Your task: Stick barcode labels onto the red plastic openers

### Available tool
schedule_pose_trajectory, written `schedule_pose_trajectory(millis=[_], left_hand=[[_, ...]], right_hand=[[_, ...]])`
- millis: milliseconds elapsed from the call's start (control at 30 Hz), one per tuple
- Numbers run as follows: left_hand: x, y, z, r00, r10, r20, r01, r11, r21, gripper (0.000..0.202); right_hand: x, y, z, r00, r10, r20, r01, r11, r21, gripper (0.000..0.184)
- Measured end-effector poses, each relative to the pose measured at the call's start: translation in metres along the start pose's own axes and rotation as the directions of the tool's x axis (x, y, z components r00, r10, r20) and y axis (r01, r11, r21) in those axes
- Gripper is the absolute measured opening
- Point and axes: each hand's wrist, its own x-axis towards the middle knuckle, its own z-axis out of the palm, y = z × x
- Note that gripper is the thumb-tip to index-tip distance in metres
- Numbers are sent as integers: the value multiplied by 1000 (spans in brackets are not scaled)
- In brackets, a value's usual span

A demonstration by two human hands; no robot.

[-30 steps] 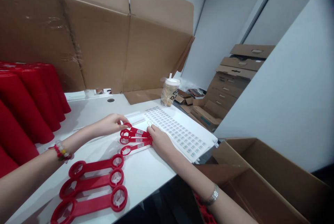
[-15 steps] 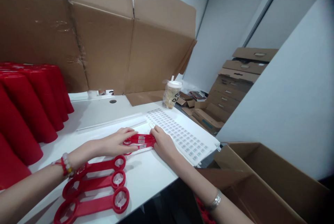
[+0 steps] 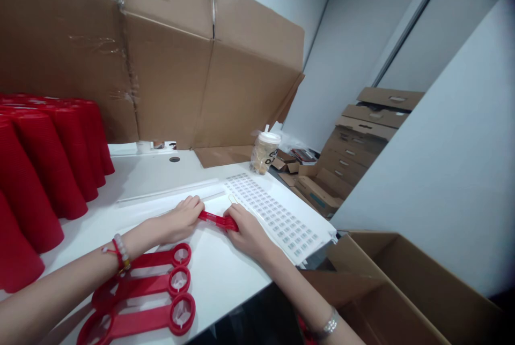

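My left hand [image 3: 181,220] and my right hand [image 3: 246,231] hold a gathered bundle of small red plastic handles [image 3: 215,220] between them on the white table [image 3: 225,272], one hand closed at each end. Each handle carries a small white label. Three larger red handles with ring ends [image 3: 140,294] lie side by side near the table's front edge, below my left wrist. A white sheet of small printed labels [image 3: 277,211] lies just right of my right hand.
Stacks of red cones [image 3: 44,162] fill the left side. A big cardboard sheet [image 3: 169,66] stands behind the table. An iced drink cup [image 3: 263,152] stands at the far edge. An open cardboard box [image 3: 402,291] sits at lower right, stacked flat boxes [image 3: 358,136] beyond.
The small red handles, spread out a second ago, are now pushed together into one bundle between my hands. My left hand slid toward me over their ring ends.
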Motion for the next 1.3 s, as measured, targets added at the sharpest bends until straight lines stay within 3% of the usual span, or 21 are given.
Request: schedule_pose_trajectory(millis=[67, 233, 433, 733, 933, 1100, 1300], left_hand=[[0, -2, 3, 1000, -5, 7, 5, 1000, 28, 31], [-1, -6, 6, 1000, 6, 25, -8, 998, 62, 30], [-6, -8, 6, 1000, 12, 2, -12, 996, 89, 31], [-17, -10, 8, 996, 60, -63, -55, 995, 84, 34], [-19, -4, 11, 995, 59, -77, -50, 993, 111, 31], [-18, -6, 12, 995, 61, -75, -48, 984, 171, 29], [-9, -2, 10, 980, 172, -104, -146, 964, 223, 37]], right_hand=[[-1, -2, -2, 1000, -20, 7, 20, 1000, 20, 19], [-4, -6, -5, 998, -61, 18, 60, 996, 63, 46], [-3, -5, -4, 993, -111, 35, 107, 989, 98, 24], [-3, 0, -2, 992, -116, 55, 106, 981, 164, 31], [0, 10, 3, 999, -1, 45, -10, 971, 237, 47], [0, 11, 3, 997, 66, 51, -77, 963, 260, 20], [0, 9, 2, 995, 80, 52, -91, 956, 278, 18]])
